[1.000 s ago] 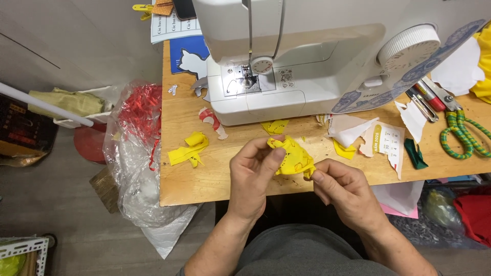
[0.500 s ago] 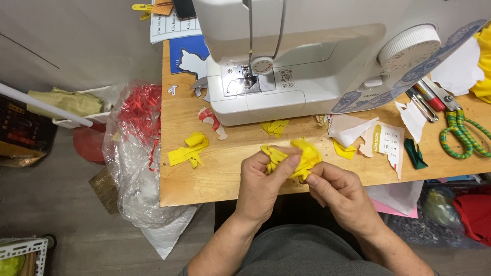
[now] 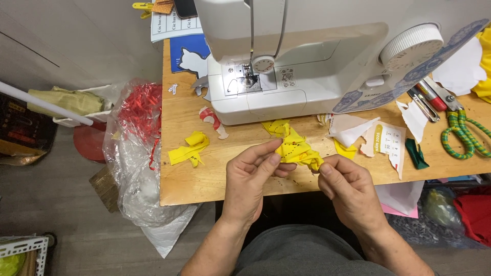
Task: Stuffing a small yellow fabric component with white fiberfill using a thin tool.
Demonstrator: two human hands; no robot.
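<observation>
Yellow fabric piece runs upper-left to lower-right; left hand, right hand fingers pinching ends.

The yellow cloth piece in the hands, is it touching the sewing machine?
Apart. The head view shows the yellow cloth piece pinched between the left hand and right hand, with bare wooden table showing between it and the sewing machine.

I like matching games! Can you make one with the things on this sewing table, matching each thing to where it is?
Things:
1. yellow fabric piece
2. scissors
3. sewing machine
4. clear plastic bag

Places:
A. hanging off the table's left edge
B. at the back of the table
C. pinched between both hands
D. far right on the table

Pairs: 1-C, 2-D, 3-B, 4-A
</observation>
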